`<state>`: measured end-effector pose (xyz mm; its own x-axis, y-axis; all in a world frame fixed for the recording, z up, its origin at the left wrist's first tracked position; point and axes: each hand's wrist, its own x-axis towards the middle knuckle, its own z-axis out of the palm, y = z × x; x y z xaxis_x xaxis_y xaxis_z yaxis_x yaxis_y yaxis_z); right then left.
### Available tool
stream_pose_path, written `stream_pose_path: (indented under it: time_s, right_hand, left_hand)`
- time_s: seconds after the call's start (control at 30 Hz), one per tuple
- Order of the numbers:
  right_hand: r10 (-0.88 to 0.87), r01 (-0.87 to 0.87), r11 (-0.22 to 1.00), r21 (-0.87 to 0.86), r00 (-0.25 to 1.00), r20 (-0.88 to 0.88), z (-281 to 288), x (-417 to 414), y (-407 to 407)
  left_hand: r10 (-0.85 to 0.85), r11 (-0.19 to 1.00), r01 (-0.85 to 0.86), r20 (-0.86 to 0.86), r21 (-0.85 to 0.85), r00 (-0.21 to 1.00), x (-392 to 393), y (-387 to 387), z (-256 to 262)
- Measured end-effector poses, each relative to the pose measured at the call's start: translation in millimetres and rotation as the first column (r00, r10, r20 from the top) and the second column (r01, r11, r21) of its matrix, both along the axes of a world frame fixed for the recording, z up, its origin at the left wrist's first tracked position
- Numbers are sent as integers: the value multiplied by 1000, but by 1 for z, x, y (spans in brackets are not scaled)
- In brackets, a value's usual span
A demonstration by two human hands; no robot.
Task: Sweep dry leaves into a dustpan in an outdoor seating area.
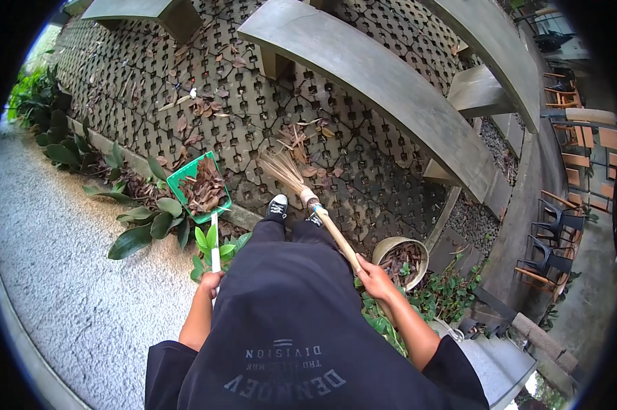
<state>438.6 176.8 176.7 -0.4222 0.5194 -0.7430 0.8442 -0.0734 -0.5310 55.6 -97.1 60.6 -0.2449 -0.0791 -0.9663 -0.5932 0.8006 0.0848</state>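
My left hand grips the white handle of a green dustpan, whose tray holds a heap of dry brown leaves. In my right hand is the wooden handle of a stick broom. The broom's bristles spread over the patterned paving beyond my shoes, to the right of the dustpan. A small pile of dry leaves lies at the bristle tips, with a few more leaves close by on the right.
A long concrete bench crosses the upper right. A round pot with leaves and a small plant stands near my right hand. Broad-leaved plants line the curb beside a rough pale wall. Chairs stand far right.
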Motion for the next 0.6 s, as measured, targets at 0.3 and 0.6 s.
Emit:
stream_pose_path:
  time_s: [0.3, 0.6]
  right_hand:
    - [164, -161, 960, 229, 986, 10, -107, -66, 9]
    - [26, -21, 999, 50, 995, -100, -51, -39, 6]
  left_hand:
    - [85, 993, -88, 40, 82, 996, 4, 5, -1]
    - [114, 988, -116, 28, 100, 993, 2, -9, -11]
